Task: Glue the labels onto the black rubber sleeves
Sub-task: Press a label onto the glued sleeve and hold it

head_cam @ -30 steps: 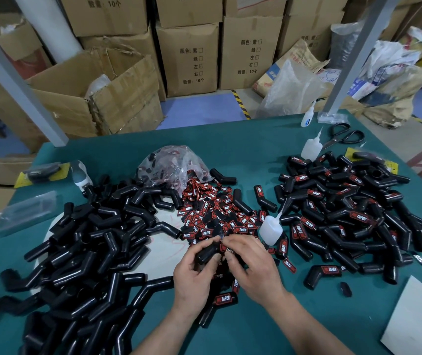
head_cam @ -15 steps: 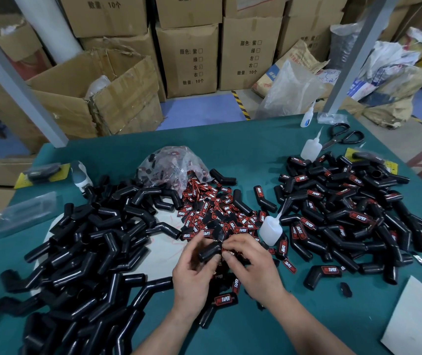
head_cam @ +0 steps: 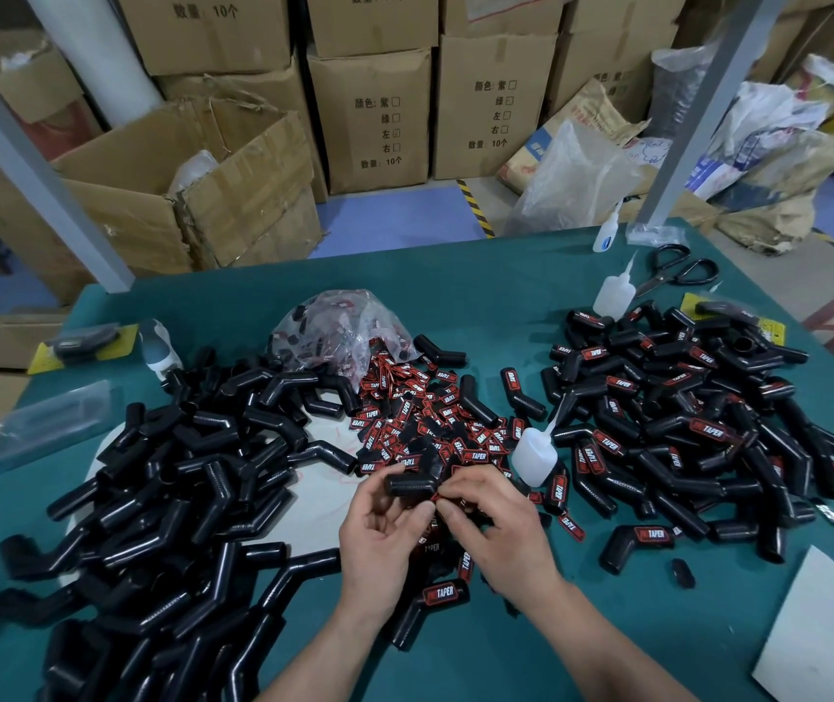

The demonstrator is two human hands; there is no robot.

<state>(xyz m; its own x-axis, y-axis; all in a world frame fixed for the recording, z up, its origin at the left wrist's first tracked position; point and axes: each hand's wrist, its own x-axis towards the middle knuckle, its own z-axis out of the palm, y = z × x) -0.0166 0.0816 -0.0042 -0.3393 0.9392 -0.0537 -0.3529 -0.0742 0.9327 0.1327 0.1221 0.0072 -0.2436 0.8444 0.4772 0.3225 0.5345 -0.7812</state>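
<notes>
Risk at the pinch: the red-and-black label (head_cam: 439, 495), nipped between thumb and forefinger of the right hand (head_cam: 501, 529), meets the black rubber sleeve (head_cam: 411, 483) at its lower right edge; on a curved, smooth surface it could well seat crooked or lift at a corner if pressed unevenly.
Risk to the fingers: fingertips sit right at the joint, so any glue squeezed out would likely bond skin to label or smear the sleeve; whether glue is on the label cannot be told.
Risk nearby: the glue bottle (head_cam: 534, 456) stands just beyond the right hand, nozzle up, among loose labels (head_cam: 420, 423); a knock from the knuckles could tip it into them.
Left hand (head_cam: 379, 539): palm turned upward, thumb and fingertips curled round the sleeve, holding it clear of the green table (head_cam: 506, 276).
Right hand: palm down, fingers bunched, wrist angled in toward the left.
Where the work sits: low centre, above a finished labelled sleeve (head_cam: 443, 595).
Flanks: bare sleeves (head_cam: 177, 473) heaped on the left, labelled sleeves (head_cam: 683, 423) on the right.
Far edge: a second glue bottle (head_cam: 612, 293) beside scissors (head_cam: 678, 271).
</notes>
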